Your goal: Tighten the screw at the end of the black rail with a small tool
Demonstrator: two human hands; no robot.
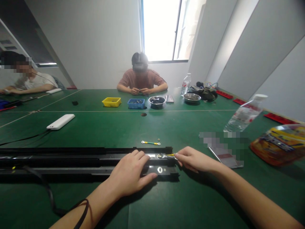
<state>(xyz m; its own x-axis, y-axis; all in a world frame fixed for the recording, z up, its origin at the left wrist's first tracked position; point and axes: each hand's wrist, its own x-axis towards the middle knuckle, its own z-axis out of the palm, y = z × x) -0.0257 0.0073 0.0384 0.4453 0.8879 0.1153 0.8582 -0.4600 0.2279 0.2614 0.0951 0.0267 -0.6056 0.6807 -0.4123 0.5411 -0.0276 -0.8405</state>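
Note:
Long black metal rails (90, 172) lie across the near part of the green table. My left hand (131, 170) rests over them near their right end, fingers spread and thumb apart. My right hand (190, 159) is at the rails' right end, its fingers pinched on a small tool (168, 156) with a metal tip and some yellow on it. The tool's tip is at a small brass-coloured nut (159, 156) on the upper rail. Behind the rails lie a green-yellow wire with ring terminals (151, 143) and a small loose nut (159, 139).
A white power bank (61, 121) lies at the left. Further back are a yellow bin (111, 102), a blue bin (136, 103) and metal bowls (157, 101). A bottle (246, 113), a phone (225, 154) and an orange bag (280, 144) are at the right. Two people sit beyond.

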